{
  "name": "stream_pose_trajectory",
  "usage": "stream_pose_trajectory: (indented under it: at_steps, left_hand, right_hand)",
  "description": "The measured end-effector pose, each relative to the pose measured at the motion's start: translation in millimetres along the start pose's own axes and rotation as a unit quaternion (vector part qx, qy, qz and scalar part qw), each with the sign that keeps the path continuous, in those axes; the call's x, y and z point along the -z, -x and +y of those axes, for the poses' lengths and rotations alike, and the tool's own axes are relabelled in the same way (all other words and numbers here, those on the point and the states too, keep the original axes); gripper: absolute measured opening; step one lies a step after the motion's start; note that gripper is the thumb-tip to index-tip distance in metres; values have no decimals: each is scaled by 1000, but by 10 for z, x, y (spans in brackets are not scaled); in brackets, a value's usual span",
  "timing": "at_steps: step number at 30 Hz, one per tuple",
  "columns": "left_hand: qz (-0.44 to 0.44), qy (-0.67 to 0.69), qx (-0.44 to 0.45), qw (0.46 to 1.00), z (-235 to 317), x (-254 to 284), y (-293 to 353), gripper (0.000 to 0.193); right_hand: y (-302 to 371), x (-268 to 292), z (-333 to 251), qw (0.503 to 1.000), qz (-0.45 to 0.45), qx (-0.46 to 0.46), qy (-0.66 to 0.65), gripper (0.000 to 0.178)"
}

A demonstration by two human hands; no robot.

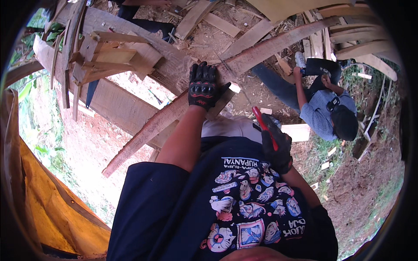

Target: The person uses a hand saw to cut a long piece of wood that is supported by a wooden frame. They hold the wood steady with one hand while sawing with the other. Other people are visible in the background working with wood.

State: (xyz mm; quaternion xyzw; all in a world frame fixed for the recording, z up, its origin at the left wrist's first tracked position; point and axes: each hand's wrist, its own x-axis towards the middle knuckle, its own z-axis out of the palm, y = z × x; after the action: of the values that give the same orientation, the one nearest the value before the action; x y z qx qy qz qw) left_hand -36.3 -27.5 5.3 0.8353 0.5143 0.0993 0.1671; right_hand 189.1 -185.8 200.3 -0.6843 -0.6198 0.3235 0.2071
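My left hand [203, 89], in a black glove with red trim, presses down on a long rough-edged plank [146, 129], fingers stretched out and thumb apart. The plank runs slantwise from the lower left to the upper right, across another broad board [124, 106]. In my right hand [278, 150], also gloved in black, is the red handle of a handsaw [257, 114]. Its thin blade, seen nearly edge-on, reaches up to the plank just right of my left hand. Whether the teeth are inside a cut I cannot tell.
A person [328, 102] in a grey shirt and dark cap sits at the right, holding something small. Stacked wood pieces [115, 56] stand at the left. Offcuts [221, 24] and shavings litter the ground. A yellow-orange sheet [52, 204] hangs at the lower left.
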Motion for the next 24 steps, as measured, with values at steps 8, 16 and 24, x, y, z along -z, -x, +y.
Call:
stream_pose_trajectory:
  at_steps: [8, 16, 24]
  left_hand:
    - [-4, -13, -21, 1000, 48, 78, 3, 78]
    - [44, -30, -23, 998, -12, 17, 5, 79]
    - [52, -62, -39, 996, 102, 34, 41, 80]
  right_hand:
    - [-1235, -935, 426, 980, 125, 135, -71, 39]
    - [-1385, -1260, 689, 962, 188, 142, -139, 39]
    - [548, -754, 887, 975, 138, 135, -111, 45]
